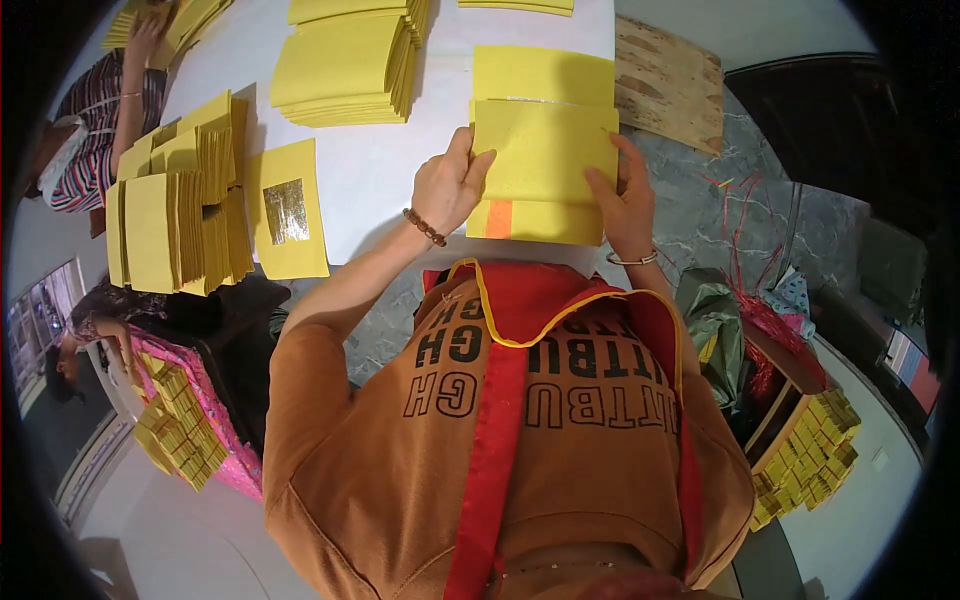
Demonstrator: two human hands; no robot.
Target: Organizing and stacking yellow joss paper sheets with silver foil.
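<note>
My left hand (450, 188) grips the left edge of a yellow paper sheet (540, 150), its thumb on the edge. On the opposite edge my right hand (628, 197) is closed on the same sheet, thumb on top and fingers along the side. More yellow paper (545, 72) lies beneath, showing beyond the far and near edges. An orange strip (499, 219) shows on the near part, and a thin shiny line shows at the sheet's far edge. How many sheets are in my hands I cannot tell.
Left on the white table (365, 170) lie a yellow sheet with a shiny square (288, 212) and stacked yellow paper bundles (160, 225). Another stack (340, 75) stands farther back. A person's hand (147, 40) touches paper at far left. A wooden board (672, 85) adjoins the table's right edge.
</note>
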